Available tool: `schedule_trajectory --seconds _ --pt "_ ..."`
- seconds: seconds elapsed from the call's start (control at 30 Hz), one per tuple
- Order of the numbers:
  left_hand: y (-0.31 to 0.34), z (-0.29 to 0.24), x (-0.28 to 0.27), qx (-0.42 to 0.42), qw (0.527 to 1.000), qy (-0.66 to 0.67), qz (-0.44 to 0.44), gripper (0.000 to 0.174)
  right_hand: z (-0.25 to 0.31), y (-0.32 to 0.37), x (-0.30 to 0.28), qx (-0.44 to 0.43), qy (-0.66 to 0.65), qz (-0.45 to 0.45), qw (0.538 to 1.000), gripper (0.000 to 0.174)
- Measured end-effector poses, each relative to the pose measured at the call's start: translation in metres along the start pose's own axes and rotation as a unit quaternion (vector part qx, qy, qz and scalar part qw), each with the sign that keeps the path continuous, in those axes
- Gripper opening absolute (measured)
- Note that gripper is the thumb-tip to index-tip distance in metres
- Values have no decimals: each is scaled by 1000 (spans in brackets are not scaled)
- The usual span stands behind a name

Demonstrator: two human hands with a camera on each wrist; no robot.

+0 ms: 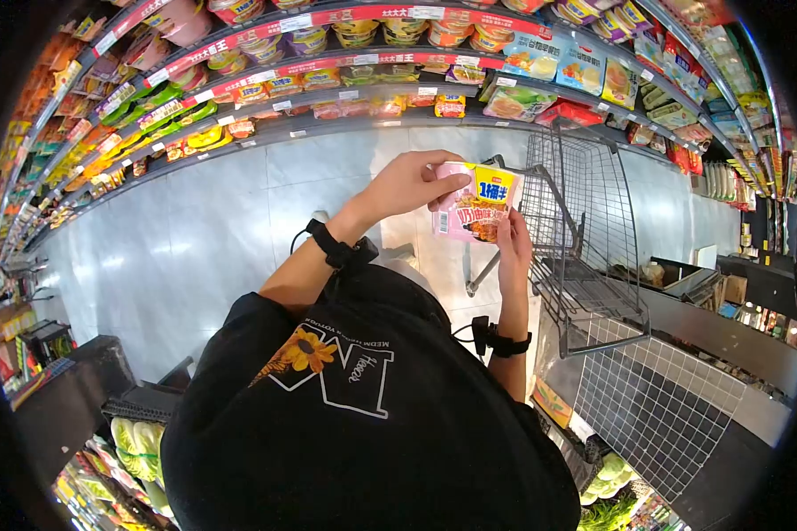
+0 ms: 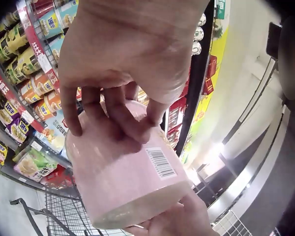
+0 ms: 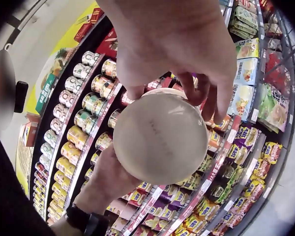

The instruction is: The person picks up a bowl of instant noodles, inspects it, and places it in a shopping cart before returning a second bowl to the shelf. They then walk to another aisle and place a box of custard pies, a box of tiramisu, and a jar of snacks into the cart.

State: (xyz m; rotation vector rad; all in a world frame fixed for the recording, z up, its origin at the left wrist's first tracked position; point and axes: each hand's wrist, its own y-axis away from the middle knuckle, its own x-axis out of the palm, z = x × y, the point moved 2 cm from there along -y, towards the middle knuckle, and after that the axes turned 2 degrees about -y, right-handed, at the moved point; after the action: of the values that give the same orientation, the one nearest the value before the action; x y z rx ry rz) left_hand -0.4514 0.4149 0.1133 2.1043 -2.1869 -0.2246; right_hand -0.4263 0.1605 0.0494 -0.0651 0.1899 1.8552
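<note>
A pink instant noodle cup (image 1: pixel 459 223) with a yellow label patch is held between both hands in front of the body. My left hand (image 1: pixel 401 184) grips its left side, the thumb lying over the printed front. On the opposite side, my right hand (image 1: pixel 514 246) holds the cup with its thumb on the label. The left wrist view shows the cup's pink wall (image 2: pixel 113 172) and barcode, with left fingers curled against it. In the right wrist view the pale round base (image 3: pixel 160 137) faces the camera, a faint line of print on it.
A wire shopping cart (image 1: pixel 584 212) stands just right of the hands. Ahead, curved-looking shelves (image 1: pixel 363 66) carry noodle cups and packets. Grey floor tiles (image 1: pixel 319 168) lie between shelf and person. Leafy vegetables (image 1: pixel 137 447) and a wire grid (image 1: pixel 660 403) are near the body's sides.
</note>
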Motion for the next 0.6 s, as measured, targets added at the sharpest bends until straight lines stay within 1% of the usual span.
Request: schedule_trajectory --seconds 0.03,0.13,0.23,0.33,0.43,0.5,0.6 --pt "4 2 -14 -9 1000 10 -2 36 5 -4 14 2 3 9 1000 46" --pt "14 13 -65 14 1000 19 -14 36 12 -17 64 -1 3 26 1000 45" --pt "30 14 -126 12 999 -13 -38 37 26 -30 124 13 -2 45 999 46" --pt "45 14 -185 38 996 -9 -80 44 45 -45 187 -26 4 54 998 47" --pt "57 22 -238 63 992 34 -104 45 65 -55 244 -30 11 72 997 48" --pt "67 24 -267 69 988 47 -131 45 80 -61 277 -30 16 85 996 49" --pt "81 20 -303 88 982 64 -154 46 94 -70 316 -68 27 91 993 49"
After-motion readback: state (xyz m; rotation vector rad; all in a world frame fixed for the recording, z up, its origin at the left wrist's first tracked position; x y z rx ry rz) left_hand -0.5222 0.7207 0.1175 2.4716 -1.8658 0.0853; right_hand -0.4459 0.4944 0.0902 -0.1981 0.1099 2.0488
